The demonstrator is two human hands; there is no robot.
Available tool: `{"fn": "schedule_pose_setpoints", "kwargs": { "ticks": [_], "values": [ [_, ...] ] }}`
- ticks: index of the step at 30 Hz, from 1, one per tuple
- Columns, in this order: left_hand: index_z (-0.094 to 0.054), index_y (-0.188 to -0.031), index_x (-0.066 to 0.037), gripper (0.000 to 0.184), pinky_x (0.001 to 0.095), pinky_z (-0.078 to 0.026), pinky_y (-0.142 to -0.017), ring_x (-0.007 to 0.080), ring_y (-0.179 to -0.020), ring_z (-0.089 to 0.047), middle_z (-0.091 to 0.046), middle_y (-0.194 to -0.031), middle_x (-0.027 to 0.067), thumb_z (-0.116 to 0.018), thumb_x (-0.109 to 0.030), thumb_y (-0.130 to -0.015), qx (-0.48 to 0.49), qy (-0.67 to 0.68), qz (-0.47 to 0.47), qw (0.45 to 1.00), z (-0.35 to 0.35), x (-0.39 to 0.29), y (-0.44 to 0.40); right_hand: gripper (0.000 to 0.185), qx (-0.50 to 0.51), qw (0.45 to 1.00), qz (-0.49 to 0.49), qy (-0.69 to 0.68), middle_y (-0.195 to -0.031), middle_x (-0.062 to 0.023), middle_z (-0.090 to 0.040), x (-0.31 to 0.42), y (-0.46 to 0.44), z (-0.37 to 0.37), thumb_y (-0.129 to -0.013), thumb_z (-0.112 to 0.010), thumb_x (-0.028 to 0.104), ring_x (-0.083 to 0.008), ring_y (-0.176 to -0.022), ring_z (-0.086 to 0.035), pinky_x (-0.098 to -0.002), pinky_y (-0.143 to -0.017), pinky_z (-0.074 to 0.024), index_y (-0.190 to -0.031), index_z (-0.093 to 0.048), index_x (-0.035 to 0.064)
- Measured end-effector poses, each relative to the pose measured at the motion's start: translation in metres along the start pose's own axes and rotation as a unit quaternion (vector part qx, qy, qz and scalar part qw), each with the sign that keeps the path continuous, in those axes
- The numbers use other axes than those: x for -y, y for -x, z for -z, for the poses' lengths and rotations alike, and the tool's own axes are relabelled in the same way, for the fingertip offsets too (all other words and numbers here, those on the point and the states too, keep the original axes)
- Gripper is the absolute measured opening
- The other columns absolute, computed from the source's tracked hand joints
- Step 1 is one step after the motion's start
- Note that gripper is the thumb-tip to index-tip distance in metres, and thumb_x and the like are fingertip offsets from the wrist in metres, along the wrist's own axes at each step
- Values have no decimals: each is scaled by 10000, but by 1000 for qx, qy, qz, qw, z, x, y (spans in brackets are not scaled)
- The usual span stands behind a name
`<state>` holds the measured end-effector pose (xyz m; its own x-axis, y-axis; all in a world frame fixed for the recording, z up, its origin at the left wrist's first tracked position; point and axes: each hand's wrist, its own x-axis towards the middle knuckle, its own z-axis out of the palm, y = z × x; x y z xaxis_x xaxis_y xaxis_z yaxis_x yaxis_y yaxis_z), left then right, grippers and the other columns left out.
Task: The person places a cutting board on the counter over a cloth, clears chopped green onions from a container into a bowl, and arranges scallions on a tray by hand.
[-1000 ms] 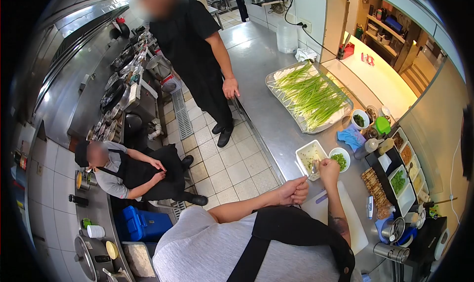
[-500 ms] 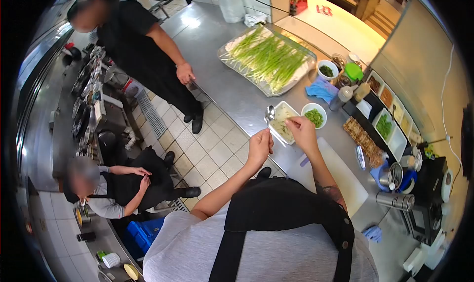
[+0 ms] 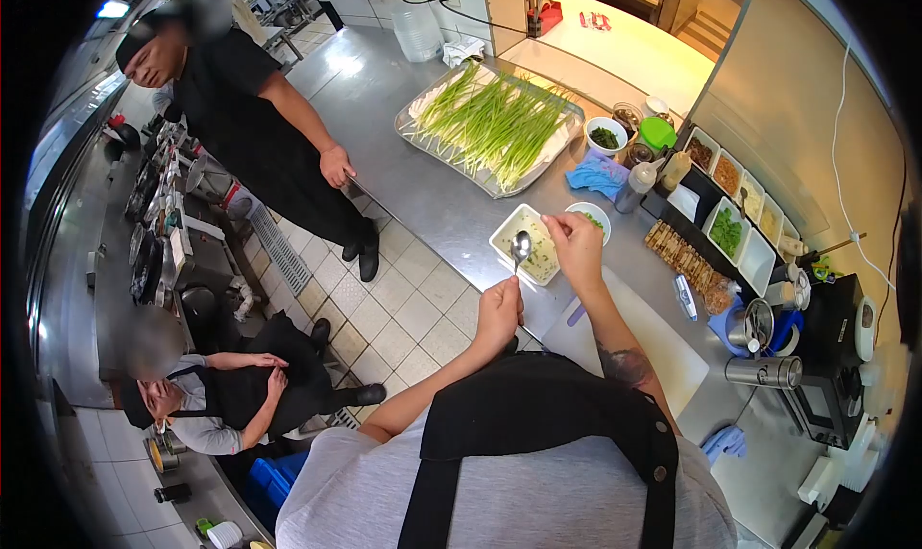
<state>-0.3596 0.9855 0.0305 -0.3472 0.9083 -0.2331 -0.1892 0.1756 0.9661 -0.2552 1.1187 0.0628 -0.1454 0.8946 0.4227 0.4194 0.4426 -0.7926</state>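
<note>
Left hand point(image 3: 499, 314) closed round the handle of a metal spoon point(image 3: 521, 245), whose bowl end is directed away from the wearer and lies over a white rectangular dish point(image 3: 502, 226) of pale, green-flecked contents; contact between spoon and contents cannot be determined. Right hand point(image 3: 578, 249) above the right side of the dish, its fingers bent together; whether anything is grasped between them cannot be told; it partly covers a white bowl point(image 3: 607, 224) of chopped greens just beside the dish. Both vessels stand on a steel bench point(image 3: 370, 97); nearer the wearer, a white cutting board point(image 3: 663, 342), with a purple handle point(image 3: 576, 315) near its left edge; beyond the dish, a clear tray point(image 3: 451, 177) bearing long green stalks point(image 3: 495, 122); to the tray's right, a crumpled blue cloth point(image 3: 597, 175) beside a squeeze bottle point(image 3: 635, 189).
</note>
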Motion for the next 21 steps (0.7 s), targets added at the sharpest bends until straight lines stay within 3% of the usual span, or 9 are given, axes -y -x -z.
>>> {"fn": "schedule_pose_setpoints", "kwargs": {
  "ticks": [3,5,7,9,11,14,17,20,21],
  "values": [
    [-433,-626,-71,452,266,-373,-423,93,-435,-384,-409,-515,-1,-388,-307,-1009,-7,31,19,999,5,8,1,144,199,959,-35,199,-646,-134,-579,-20,9,1,-779,-688,104,-313,-593,-592,-393,-568,-473,-718,-679,-25],
    [-435,-638,-71,442,265,-382,-436,97,-446,-378,-398,-519,-2,-382,-303,-1010,-25,49,13,998,6,13,-1,118,186,961,20,205,-752,-147,-576,-48,25,-7,-754,-689,89,-357,-748,-610,-431,-660,-492,-841,-688,10],
    [-455,-669,-73,414,264,-405,-478,104,-479,-406,-420,-551,4,-376,-301,-1006,-20,60,-7,998,3,18,-1,343,149,978,53,139,-843,-139,-569,-28,39,6,-710,-720,105,-312,-810,-611,-396,-707,-499,-1042,-654,47],
    [-470,-705,-71,391,268,-419,-496,108,-497,-429,-451,-592,16,-382,-311,-1001,-18,45,-16,999,-7,13,-1,421,218,975,-25,39,-918,-93,-584,-27,52,12,-766,-701,89,-225,-799,-602,-342,-699,-497,-1169,-588,40],
    [-502,-808,-43,332,265,-422,-503,98,-535,-448,-496,-689,29,-396,-293,-999,-9,47,-21,999,-16,24,0,298,238,932,-131,-238,-956,-58,-590,-48,76,7,-868,-630,121,-126,-773,-556,-270,-662,-477,-1138,-599,-3],
    [-536,-951,-22,244,289,-451,-580,143,-655,-523,-521,-732,50,-408,-227,-986,63,-52,-91,993,-32,28,3,220,251,920,-151,-261,-849,-54,-617,-32,92,21,-936,-556,178,-105,-692,-555,-222,-605,-444,-1039,-636,0],
    [-543,-969,7,220,381,-467,-691,278,-743,-583,-573,-773,145,-428,-180,-960,179,-136,-54,973,-47,22,7,274,255,880,-273,-293,-750,-30,-597,-31,92,42,-969,-490,242,-97,-601,-536,-216,-554,-434,-975,-644,15],
    [-561,-962,-9,204,387,-457,-742,299,-811,-584,-579,-834,173,-443,-175,-951,294,-214,-178,914,-51,30,7,309,172,888,-313,-289,-747,-28,-591,-58,89,53,-987,-443,275,-84,-545,-506,-226,-490,-419,-957,-623,25],
    [-586,-921,-18,197,389,-445,-775,297,-846,-577,-573,-866,169,-479,-182,-937,340,-245,-149,896,-52,38,2,299,73,899,-304,-305,-708,-14,-583,-74,88,50,-991,-433,264,-89,-516,-489,-224,-463,-392,-931,-612,32]
  ]
}}
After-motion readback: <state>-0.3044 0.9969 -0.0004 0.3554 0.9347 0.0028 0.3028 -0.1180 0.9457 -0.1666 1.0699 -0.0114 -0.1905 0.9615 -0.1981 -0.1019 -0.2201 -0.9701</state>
